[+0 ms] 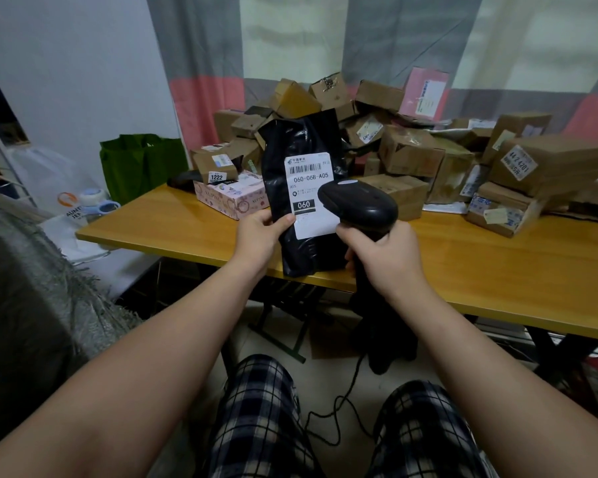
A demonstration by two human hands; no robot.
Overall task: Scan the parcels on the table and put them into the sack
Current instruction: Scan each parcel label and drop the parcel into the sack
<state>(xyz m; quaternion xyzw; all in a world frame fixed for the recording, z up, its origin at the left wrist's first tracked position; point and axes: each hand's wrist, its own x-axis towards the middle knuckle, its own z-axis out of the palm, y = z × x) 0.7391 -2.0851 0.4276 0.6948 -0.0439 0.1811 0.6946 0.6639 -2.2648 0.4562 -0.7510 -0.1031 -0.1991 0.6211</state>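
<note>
Black, soft plastic parcel (304,198) is being held upright over the table (480,270) edge, pinched at its lower left side by the left hand (259,236), while the scanner (358,207) is being gripped by the right hand (387,258) at its label, the bag likely light, limp and slippery.

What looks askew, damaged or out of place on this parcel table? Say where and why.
The cardboard boxes at the back of the table lie in a tumbled heap: many tilt on edges or corners, and several look dented. The black parcel in the left hand is crumpled, though its label reads clearly.
</note>
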